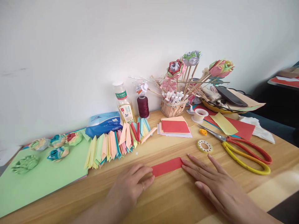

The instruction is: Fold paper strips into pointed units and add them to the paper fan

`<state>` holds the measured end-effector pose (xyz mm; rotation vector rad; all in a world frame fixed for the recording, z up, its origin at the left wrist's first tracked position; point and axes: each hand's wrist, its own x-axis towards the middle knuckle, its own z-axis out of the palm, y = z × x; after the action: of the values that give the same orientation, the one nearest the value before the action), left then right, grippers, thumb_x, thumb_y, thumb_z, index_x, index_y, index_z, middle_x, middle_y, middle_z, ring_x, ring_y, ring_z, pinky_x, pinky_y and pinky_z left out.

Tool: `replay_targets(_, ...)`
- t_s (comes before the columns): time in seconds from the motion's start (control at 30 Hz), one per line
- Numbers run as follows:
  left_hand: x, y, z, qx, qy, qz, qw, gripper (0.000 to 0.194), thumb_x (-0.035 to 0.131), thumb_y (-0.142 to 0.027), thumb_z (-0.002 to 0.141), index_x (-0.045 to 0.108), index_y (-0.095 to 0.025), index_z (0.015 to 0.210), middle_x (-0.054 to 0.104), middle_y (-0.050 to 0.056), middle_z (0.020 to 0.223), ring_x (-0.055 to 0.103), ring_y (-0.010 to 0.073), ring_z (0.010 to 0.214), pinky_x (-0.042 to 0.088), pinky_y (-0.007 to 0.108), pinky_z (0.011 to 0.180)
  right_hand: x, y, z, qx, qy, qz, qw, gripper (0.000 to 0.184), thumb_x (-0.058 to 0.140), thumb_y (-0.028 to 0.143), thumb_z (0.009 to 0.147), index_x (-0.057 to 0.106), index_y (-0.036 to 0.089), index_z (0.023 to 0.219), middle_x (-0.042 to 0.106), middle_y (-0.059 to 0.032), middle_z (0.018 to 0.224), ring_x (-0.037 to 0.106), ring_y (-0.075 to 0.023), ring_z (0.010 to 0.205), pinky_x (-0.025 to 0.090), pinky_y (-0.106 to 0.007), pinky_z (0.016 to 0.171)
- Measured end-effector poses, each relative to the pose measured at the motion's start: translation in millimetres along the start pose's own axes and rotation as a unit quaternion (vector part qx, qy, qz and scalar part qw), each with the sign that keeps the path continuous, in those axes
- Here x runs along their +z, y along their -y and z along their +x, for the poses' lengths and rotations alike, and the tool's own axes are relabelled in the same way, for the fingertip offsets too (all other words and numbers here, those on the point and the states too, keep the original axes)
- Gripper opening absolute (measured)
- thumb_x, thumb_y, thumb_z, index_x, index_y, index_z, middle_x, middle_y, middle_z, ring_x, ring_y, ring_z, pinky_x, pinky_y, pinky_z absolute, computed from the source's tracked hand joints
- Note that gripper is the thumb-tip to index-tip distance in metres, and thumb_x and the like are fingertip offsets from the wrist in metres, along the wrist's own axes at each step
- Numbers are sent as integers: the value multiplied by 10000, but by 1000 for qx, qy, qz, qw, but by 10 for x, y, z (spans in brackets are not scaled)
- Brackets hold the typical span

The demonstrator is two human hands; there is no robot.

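On the wooden table (168,196), a red paper strip (167,167) runs lengthwise from my left hand (134,183), fingers bent, whether pinching I cannot tell, to my right hand (213,180), fingers spread, tips touching its end.

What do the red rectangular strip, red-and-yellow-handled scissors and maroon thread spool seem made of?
Red rectangular strip: likely matte paper; thin, flat, crisp-edged.
Red-and-yellow-handled scissors: blades look metallic, grey with slight shine; handles probably smooth plastic, softly glossy.
Maroon thread spool: finely wound thread, slight sheen; fibre unclear.
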<state>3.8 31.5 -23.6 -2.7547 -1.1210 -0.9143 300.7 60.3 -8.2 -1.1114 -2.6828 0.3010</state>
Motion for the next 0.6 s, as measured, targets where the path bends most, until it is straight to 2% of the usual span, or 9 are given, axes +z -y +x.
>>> replay_targets(0.07,-9,22,-12,-5,13,-24,1000,343,311,-171,984,625,-209,1117,644,73,1024,554,177,956,513,314,778,1,-33,-6,19,13,26,999,429,425,313,930,429,324,1359,497,-18,1354,409,-268,1273,207,-601,1074)
replay_targets(0.13,-40,48,-4,-35,20,-58,997,347,334,-151,967,662,-224,1054,648,67,1020,568,180,923,513,317,751,14,-80,-16,39,-4,51,998,357,389,307,943,537,297,1268,530,-30,1330,456,-259,1245,231,-582,1078)
replay_targets(0.23,-104,77,42,-84,19,-113,990,393,339,-74,918,696,-236,954,652,53,981,582,162,841,500,282,684,35,-151,-2,70,-82,77,991,293,394,327,938,608,258,1128,594,-57,1257,533,-251,1175,328,-526,1058)
replay_targets(0.3,-132,69,100,-115,4,-128,985,407,325,-42,893,691,-217,931,650,51,946,579,158,830,493,284,700,37,-168,58,81,-120,81,986,281,451,353,914,582,251,1140,619,-74,1198,561,-254,1127,427,-480,989)
replay_targets(0.37,-131,31,176,-145,5,-107,984,333,364,-73,898,667,-186,974,645,58,937,569,181,858,492,324,748,29,-150,166,73,-112,77,988,318,511,364,881,555,248,1174,615,-90,1166,581,-254,1074,496,-438,902)
replay_targets(0.43,-100,-27,255,-168,45,-55,983,224,500,-179,891,624,-149,1075,636,76,968,551,223,882,498,375,754,17,-105,305,49,-71,67,994,347,566,342,847,554,237,1177,597,-104,1156,591,-249,1028,519,-417,852)
replay_targets(0.47,-78,-55,291,-170,74,-28,982,279,580,-240,862,600,-133,1120,632,85,994,541,245,896,503,395,745,11,-78,375,38,-60,61,996,335,582,316,837,563,233,1161,599,-104,1138,592,-245,1011,521,-412,838)
replay_targets(0.53,-30,-93,349,-151,109,2,982,307,641,-267,831,602,-136,1106,634,69,977,531,241,884,507,380,719,0,-22,494,5,-60,49,997,208,564,248,846,604,222,1048,615,-96,1083,592,-234,987,520,-398,815)
replay_targets(0.6,7,-98,391,-115,97,30,988,200,587,-202,867,617,-145,1056,635,51,931,522,213,843,499,342,690,-14,30,572,-44,-88,28,995,106,504,190,869,608,212,881,640,-86,1012,603,-219,935,519,-375,768)
